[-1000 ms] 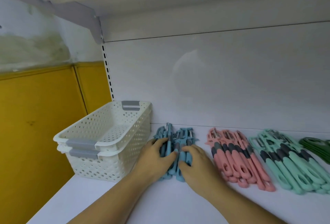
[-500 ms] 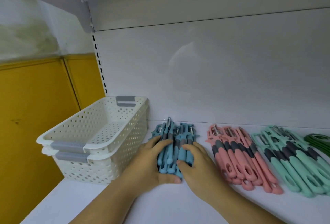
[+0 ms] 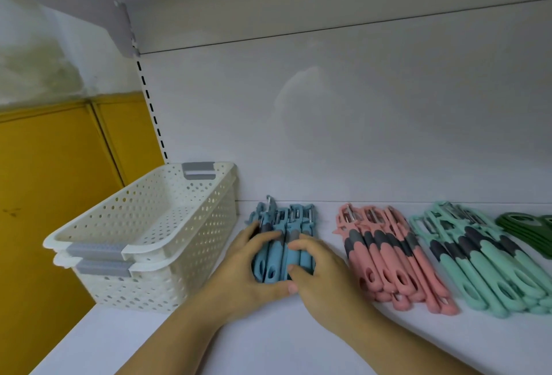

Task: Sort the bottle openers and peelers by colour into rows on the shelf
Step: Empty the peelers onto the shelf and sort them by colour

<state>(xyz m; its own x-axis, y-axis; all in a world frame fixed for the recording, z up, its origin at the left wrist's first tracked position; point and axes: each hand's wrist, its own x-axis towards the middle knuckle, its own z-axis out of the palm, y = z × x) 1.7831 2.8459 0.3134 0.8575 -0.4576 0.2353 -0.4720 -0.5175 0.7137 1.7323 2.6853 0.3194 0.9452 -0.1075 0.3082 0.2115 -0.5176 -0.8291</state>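
Four colour groups lie on the shelf (image 3: 268,344), handles toward its front edge.

- The blue peelers (image 3: 283,243) sit near the back edge toward the left end, just beside the stacked white baskets (image 3: 143,225). The left hand (image 3: 248,273) curls round their left flank with its thumb across the handle ends. The right hand (image 3: 322,276) clasps the right flank, likely squeezing them into one tight, squared row.
- The pink row (image 3: 394,258) is right of the blue, apart from it.
- The mint row (image 3: 490,261) comes next, close beside the pink.
- The dark green row (image 3: 528,228) is at the right end, partly out of view.
- The top basket shows nothing inside, so sorting seems nearly done.
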